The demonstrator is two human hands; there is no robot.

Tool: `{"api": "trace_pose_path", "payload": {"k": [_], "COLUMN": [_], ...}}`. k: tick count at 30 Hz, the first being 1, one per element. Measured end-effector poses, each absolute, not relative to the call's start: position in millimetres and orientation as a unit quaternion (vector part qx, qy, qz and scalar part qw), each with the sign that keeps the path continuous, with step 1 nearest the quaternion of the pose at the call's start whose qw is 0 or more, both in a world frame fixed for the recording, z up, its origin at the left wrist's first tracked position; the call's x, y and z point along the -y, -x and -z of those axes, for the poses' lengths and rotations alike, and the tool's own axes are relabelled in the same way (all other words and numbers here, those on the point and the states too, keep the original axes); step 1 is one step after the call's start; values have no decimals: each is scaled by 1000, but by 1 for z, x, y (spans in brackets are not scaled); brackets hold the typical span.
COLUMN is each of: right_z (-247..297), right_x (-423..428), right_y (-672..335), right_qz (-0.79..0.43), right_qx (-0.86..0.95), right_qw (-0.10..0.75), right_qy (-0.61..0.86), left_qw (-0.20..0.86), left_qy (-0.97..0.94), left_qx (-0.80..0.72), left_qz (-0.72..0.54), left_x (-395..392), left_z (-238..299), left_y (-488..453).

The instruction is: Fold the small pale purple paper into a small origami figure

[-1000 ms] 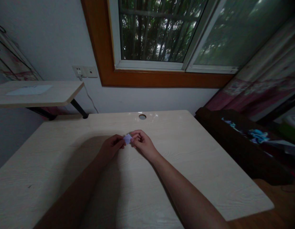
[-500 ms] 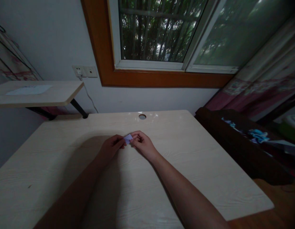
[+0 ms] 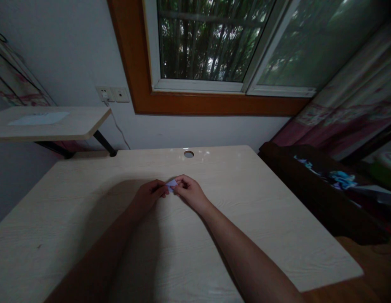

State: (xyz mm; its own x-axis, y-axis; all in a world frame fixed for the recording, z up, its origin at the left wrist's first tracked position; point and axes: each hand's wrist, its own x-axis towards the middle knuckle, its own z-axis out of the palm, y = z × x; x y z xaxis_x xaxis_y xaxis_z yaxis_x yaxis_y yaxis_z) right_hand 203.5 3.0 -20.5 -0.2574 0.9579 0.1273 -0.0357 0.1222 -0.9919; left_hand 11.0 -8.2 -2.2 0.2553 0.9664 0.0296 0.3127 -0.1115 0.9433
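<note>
A small piece of folded pale purple paper (image 3: 171, 184) sits between my two hands, above the far middle of the light wood desk (image 3: 265, 227). My left hand (image 3: 148, 193) pinches its left side between thumb and fingers. On the right side, my right hand (image 3: 191, 189) is closed on the paper as well, thumb below and fingers curled above. Fingertips hide parts of the paper's edges, so its full shape does not show.
Behind my hands is a round cable hole (image 3: 188, 154) in the desk. A raised shelf (image 3: 88, 122) bearing a white sheet (image 3: 39, 118) stands at the left. Beyond the desk's right edge is a dark wooden piece of furniture (image 3: 306, 185) with blue cloth-like items (image 3: 342, 179).
The paper has shifted very slightly to the right and turned a little. My right fingers have closed in more on its right side; my left hand has barely moved.
</note>
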Motion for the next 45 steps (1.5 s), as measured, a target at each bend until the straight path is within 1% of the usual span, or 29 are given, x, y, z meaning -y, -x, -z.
{"api": "trace_pose_path", "payload": {"k": [20,31,37,40,45], "right_z": [22,18,20,18,16], "right_x": [-3,-2,-3,-2,0], "right_y": [-202,-202,-200,-200,-201], "right_qz": [-534,-542,-531,-523,-506], "right_qx": [596,574,551,559,586], "right_qw": [459,498,524,521,489], "right_qy": [387,359,374,377,401], "left_qw": [440,429,432,427,426], "left_qy": [-671,-691,-679,-679,-685], "left_qx": [-490,-476,-487,-489,-483], "left_qz": [-341,-335,-339,-342,-339], "left_x": [7,8,8,8,10], "left_z": [8,5,7,7,-1], "left_y": [-9,-10,-10,-10,-11]}}
